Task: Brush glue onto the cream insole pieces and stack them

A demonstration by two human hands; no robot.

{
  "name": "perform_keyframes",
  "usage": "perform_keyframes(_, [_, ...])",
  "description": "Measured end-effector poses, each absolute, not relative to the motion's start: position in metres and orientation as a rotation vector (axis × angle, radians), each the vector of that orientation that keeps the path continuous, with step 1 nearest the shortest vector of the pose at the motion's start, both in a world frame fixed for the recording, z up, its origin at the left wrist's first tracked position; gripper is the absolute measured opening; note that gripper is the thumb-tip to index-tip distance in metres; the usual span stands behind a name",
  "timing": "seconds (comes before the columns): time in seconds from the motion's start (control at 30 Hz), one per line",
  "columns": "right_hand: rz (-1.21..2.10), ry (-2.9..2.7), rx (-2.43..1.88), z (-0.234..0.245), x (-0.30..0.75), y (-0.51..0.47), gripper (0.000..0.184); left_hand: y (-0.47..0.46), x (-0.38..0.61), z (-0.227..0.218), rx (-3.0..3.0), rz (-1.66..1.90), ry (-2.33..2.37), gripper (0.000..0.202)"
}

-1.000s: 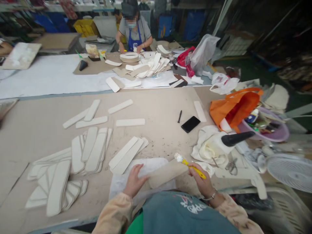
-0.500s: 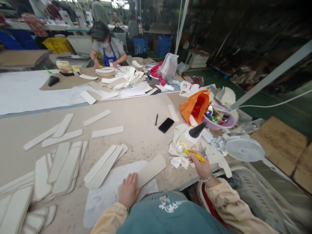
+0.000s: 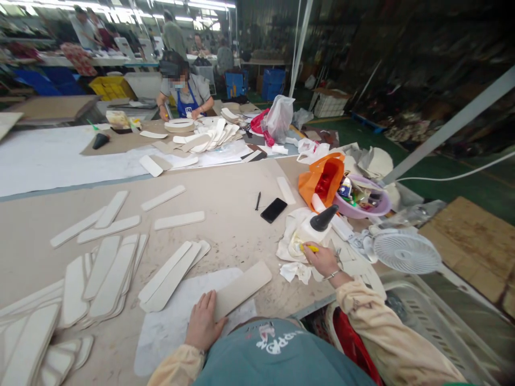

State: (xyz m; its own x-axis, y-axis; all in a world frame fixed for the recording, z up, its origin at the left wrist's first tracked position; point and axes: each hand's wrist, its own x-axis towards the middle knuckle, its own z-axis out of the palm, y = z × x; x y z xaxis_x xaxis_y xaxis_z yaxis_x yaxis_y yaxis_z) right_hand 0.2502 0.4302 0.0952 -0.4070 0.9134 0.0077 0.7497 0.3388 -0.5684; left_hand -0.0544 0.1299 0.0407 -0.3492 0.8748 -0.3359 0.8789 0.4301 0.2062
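My left hand (image 3: 205, 320) lies flat, fingers stretched, on the near end of a long pale rounded strip (image 3: 245, 287). Under that strip is a sheet of white paper (image 3: 155, 343). My right hand (image 3: 324, 259) grips a yellow-handled brush (image 3: 309, 248), whose tip reaches into a white plastic bottle (image 3: 306, 234) lying on its side. The bottle has a black cone-shaped nozzle (image 3: 324, 219) and rests on a white cloth (image 3: 286, 244). The brush's head is mostly hidden at the bottle. A crumpled white scrap (image 3: 295, 272) lies beside my right hand.
Stacks of pale strips (image 3: 107, 284) cover the left side. A phone (image 3: 274, 210) and a black pen-like tool (image 3: 258, 201) lie ahead. To the right are an orange bag (image 3: 308, 185), a purple basin (image 3: 384, 209) and a white fan (image 3: 407, 251). A co-worker (image 3: 187, 94) sits opposite.
My right hand has moved slightly left and toward the bottle, taking the brush with it. My left hand has shifted a little left and down along the strip. The head view has tilted up slightly.
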Motion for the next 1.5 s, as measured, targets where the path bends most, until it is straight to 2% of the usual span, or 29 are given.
perform_keyframes(0.4, [0.741, -2.280, -1.495, 0.088, 0.254, 0.438, 0.034, 0.129, -0.059, 0.042, 1.446, -0.001, 2.321, 0.068])
perform_keyframes(0.67, [0.751, -2.357, -1.292, 0.086, 0.259, 0.422, 0.025, 0.125, -0.063, 0.036, 1.400, 0.075, 2.285, 0.070])
perform_keyframes(1.07, [0.502, -2.502, -1.251, 0.095, 0.262, 0.431, 0.032, 0.118, -0.064, 0.030, 1.333, 0.328, 2.260, 0.069])
perform_keyframes(1.27, [0.434, -2.405, -1.182, 0.107, 0.261, 0.413, 0.034, 0.114, -0.064, 0.039, 1.296, 0.404, 2.213, 0.071])
perform_keyframes(1.37, [0.582, -2.258, -1.181, 0.117, 0.250, 0.393, 0.033, 0.112, -0.065, 0.042, 1.299, 0.426, 2.210, 0.072])
perform_keyframes(1.5, [1.138, -2.062, -1.223, 0.121, 0.217, 0.355, 0.034, 0.109, -0.067, 0.042, 1.293, 0.436, 2.214, 0.073])
